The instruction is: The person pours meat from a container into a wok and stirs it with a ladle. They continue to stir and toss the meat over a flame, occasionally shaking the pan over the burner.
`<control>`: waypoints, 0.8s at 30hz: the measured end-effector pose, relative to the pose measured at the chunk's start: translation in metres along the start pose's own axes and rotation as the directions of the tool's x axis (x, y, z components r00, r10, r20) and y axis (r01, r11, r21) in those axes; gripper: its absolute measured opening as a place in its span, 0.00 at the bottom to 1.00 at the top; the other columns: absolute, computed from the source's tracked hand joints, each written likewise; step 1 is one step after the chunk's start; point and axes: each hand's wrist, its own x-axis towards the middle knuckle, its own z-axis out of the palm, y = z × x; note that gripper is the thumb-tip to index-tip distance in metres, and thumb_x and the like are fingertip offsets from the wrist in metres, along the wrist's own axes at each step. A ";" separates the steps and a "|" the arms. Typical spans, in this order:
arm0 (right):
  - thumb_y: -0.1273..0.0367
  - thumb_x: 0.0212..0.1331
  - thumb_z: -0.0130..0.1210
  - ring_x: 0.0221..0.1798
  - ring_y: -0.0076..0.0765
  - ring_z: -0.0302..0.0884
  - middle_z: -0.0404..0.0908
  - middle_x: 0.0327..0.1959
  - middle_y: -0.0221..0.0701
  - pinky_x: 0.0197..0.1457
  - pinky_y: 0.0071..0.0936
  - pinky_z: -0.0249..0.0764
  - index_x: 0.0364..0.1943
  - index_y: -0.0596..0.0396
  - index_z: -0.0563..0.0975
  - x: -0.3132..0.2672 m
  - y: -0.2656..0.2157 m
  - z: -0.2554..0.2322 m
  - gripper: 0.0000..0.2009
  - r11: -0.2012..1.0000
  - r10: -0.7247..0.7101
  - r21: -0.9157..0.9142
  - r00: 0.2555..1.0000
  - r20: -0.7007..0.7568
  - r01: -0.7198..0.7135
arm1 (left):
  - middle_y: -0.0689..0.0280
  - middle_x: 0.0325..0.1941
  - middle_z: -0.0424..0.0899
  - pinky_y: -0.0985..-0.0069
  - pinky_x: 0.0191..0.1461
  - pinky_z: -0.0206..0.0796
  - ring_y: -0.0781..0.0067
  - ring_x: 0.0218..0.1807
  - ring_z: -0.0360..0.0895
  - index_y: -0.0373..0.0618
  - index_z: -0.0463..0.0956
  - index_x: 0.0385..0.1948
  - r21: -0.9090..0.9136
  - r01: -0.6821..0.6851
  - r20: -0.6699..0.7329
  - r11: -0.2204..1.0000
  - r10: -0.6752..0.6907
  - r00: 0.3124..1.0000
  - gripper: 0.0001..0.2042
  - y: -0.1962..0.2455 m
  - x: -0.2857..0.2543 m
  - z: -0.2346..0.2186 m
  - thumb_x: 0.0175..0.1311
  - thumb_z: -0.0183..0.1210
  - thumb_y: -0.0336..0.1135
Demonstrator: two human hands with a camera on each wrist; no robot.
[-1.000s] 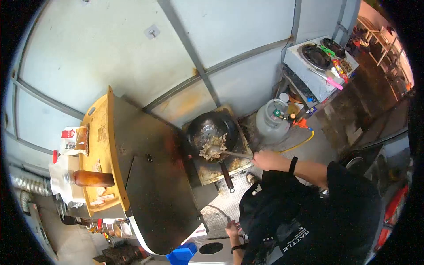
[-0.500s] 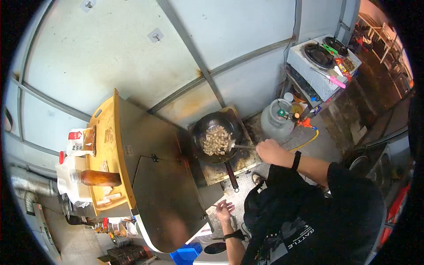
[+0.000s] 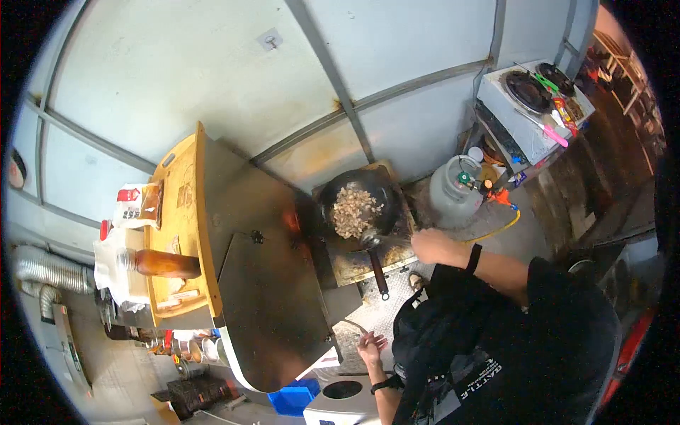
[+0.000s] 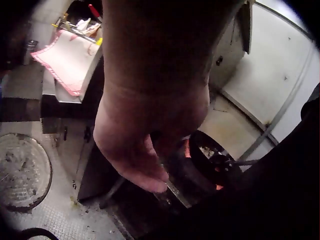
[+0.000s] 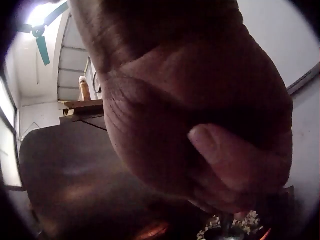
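Note:
My right hand [image 3: 433, 246] grips the handle of a metal ladle [image 3: 370, 239]. The ladle's bowl sits inside a black wok [image 3: 386, 193], at the near side of a heap of small chopped pale-brown food pieces [image 3: 352, 210]. In the right wrist view, fingers of the right hand [image 5: 200, 145] curl round the handle above the food. The wok's dark handle [image 3: 380, 276] points toward the body, with no hand on it. Low beside the body, my left hand [image 3: 372, 348] hangs with loosely bent fingers; the left wrist view shows the left hand [image 4: 145, 145] holding nothing.
The wok stands on a greasy square burner stand [image 3: 354, 273]. Left of it is a dark metal panel [image 3: 273, 312] and a wooden tray [image 3: 185, 170] bearing a bottle [image 3: 166, 264]. To the right stand a gas cylinder [image 3: 453, 191] and a white stove [image 3: 503, 88].
The ladle has gone from lying over the food with its bowl loaded to the wok's near side. The food is now heaped mid-wok. The left hand rose slightly, then its fingers bent more.

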 end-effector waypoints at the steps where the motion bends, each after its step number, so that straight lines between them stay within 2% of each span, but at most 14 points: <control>1: 0.74 0.48 0.54 0.36 0.59 0.83 0.83 0.29 0.50 0.39 0.48 0.80 0.29 0.67 0.81 0.001 -0.010 -0.002 0.08 0.999 0.023 0.027 0.999 0.040 -0.024 | 0.48 0.35 0.83 0.68 0.30 0.80 0.57 0.30 0.83 0.34 0.71 0.48 -0.006 0.004 -0.010 1.000 -0.004 1.000 0.12 -0.005 0.000 0.000 0.72 0.50 0.35; 4: 0.72 0.51 0.54 0.41 0.58 0.82 0.82 0.35 0.51 0.43 0.48 0.79 0.33 0.66 0.81 0.065 0.016 0.087 0.10 0.999 -0.019 0.025 0.997 -0.068 0.021 | 0.48 0.35 0.83 0.67 0.29 0.80 0.57 0.29 0.83 0.35 0.71 0.48 -0.046 0.019 0.015 0.999 -0.018 1.000 0.13 -0.016 0.003 0.000 0.72 0.51 0.36; 5: 0.70 0.51 0.54 0.40 0.60 0.82 0.82 0.31 0.52 0.43 0.49 0.79 0.34 0.67 0.81 0.071 0.009 0.077 0.12 0.997 0.046 0.072 0.996 -0.075 -0.040 | 0.48 0.35 0.83 0.67 0.29 0.80 0.57 0.29 0.83 0.35 0.71 0.48 -0.062 0.021 0.033 0.998 -0.019 0.999 0.13 -0.016 0.003 0.000 0.72 0.51 0.36; 8: 0.73 0.52 0.53 0.38 0.56 0.83 0.81 0.33 0.54 0.37 0.47 0.79 0.33 0.69 0.80 0.090 0.004 0.061 0.11 0.988 -0.122 0.104 0.986 0.109 0.111 | 0.49 0.35 0.83 0.66 0.29 0.80 0.56 0.29 0.83 0.37 0.71 0.48 -0.018 0.038 0.014 0.999 -0.038 0.999 0.13 -0.014 0.004 -0.002 0.72 0.51 0.37; 9: 0.71 0.53 0.53 0.34 0.55 0.83 0.81 0.32 0.53 0.34 0.47 0.77 0.35 0.68 0.80 0.074 -0.011 0.042 0.12 0.936 0.159 0.304 0.983 0.087 -0.178 | 0.51 0.34 0.84 0.72 0.28 0.77 0.64 0.27 0.82 0.39 0.72 0.46 -0.082 0.043 0.003 0.996 -0.042 0.999 0.09 -0.011 -0.004 0.000 0.70 0.54 0.33; 12: 0.68 0.55 0.54 0.34 0.55 0.82 0.82 0.31 0.50 0.35 0.48 0.76 0.35 0.66 0.80 0.048 -0.025 0.032 0.12 0.914 0.135 0.367 0.983 0.125 -0.172 | 0.51 0.33 0.85 0.75 0.26 0.74 0.66 0.27 0.82 0.39 0.72 0.46 -0.040 0.069 -0.049 0.997 -0.071 0.996 0.09 -0.004 -0.012 0.006 0.69 0.54 0.32; 13: 0.66 0.58 0.53 0.36 0.50 0.83 0.83 0.31 0.48 0.38 0.47 0.76 0.34 0.67 0.79 0.043 -0.026 0.029 0.14 0.892 0.139 0.394 0.964 0.227 -0.221 | 0.52 0.33 0.85 0.78 0.23 0.70 0.69 0.26 0.80 0.40 0.72 0.46 -0.111 0.069 -0.062 0.991 -0.076 0.995 0.09 -0.011 -0.008 0.008 0.68 0.54 0.32; 14: 0.66 0.59 0.51 0.41 0.44 0.83 0.83 0.35 0.47 0.42 0.46 0.75 0.33 0.68 0.79 0.051 -0.029 0.031 0.14 0.841 0.232 0.381 0.892 0.389 -0.384 | 0.52 0.33 0.85 0.78 0.23 0.70 0.70 0.25 0.80 0.40 0.72 0.46 -0.077 0.075 -0.055 0.994 -0.079 0.995 0.09 -0.008 -0.007 0.010 0.68 0.53 0.32; 16: 0.65 0.62 0.48 0.32 0.60 0.81 0.80 0.27 0.56 0.36 0.51 0.76 0.29 0.69 0.79 0.086 -0.004 0.097 0.17 0.937 0.140 0.315 0.989 0.055 -0.150 | 0.53 0.32 0.85 0.80 0.22 0.68 0.72 0.24 0.79 0.40 0.72 0.47 -0.002 0.092 -0.042 0.996 -0.092 0.995 0.09 0.001 -0.008 0.014 0.68 0.50 0.30; 18: 0.65 0.60 0.50 0.32 0.62 0.81 0.81 0.28 0.55 0.36 0.52 0.76 0.28 0.68 0.79 0.096 0.006 0.097 0.15 0.871 0.268 0.437 0.962 -0.041 -0.224 | 0.53 0.32 0.85 0.80 0.21 0.67 0.73 0.23 0.78 0.39 0.71 0.47 0.046 0.080 -0.027 0.996 -0.079 0.997 0.10 0.003 -0.012 0.016 0.68 0.49 0.29; 19: 0.65 0.59 0.52 0.34 0.64 0.80 0.81 0.30 0.54 0.38 0.53 0.76 0.28 0.66 0.79 0.101 0.022 0.104 0.14 0.935 0.061 0.354 0.994 -0.094 -0.024 | 0.53 0.32 0.85 0.80 0.21 0.67 0.73 0.23 0.78 0.39 0.71 0.47 0.057 0.057 -0.015 0.997 -0.057 0.998 0.10 0.003 -0.013 0.015 0.68 0.48 0.29; 20: 0.65 0.59 0.51 0.34 0.63 0.80 0.81 0.29 0.53 0.38 0.53 0.76 0.27 0.65 0.79 0.096 0.029 0.100 0.14 0.931 0.086 0.362 0.989 -0.118 -0.038 | 0.53 0.31 0.85 0.80 0.20 0.67 0.73 0.23 0.78 0.38 0.70 0.47 0.068 0.033 -0.004 0.997 -0.032 0.999 0.10 -0.002 -0.009 0.011 0.68 0.48 0.29; 21: 0.66 0.60 0.50 0.34 0.63 0.80 0.81 0.28 0.52 0.38 0.54 0.76 0.27 0.64 0.79 0.093 0.035 0.096 0.14 0.929 0.107 0.367 0.984 -0.142 -0.048 | 0.47 0.33 0.83 0.66 0.29 0.80 0.56 0.29 0.83 0.36 0.69 0.48 0.064 0.031 0.036 0.997 -0.033 0.999 0.11 -0.013 0.001 -0.001 0.72 0.49 0.34; 24: 0.66 0.61 0.49 0.33 0.62 0.80 0.80 0.27 0.50 0.38 0.54 0.76 0.27 0.64 0.80 0.079 0.031 0.067 0.14 0.921 0.216 0.362 0.961 -0.173 -0.142 | 0.47 0.34 0.83 0.65 0.29 0.80 0.55 0.30 0.84 0.36 0.69 0.48 0.028 0.042 0.012 0.999 -0.042 0.999 0.11 -0.021 -0.006 -0.009 0.72 0.48 0.33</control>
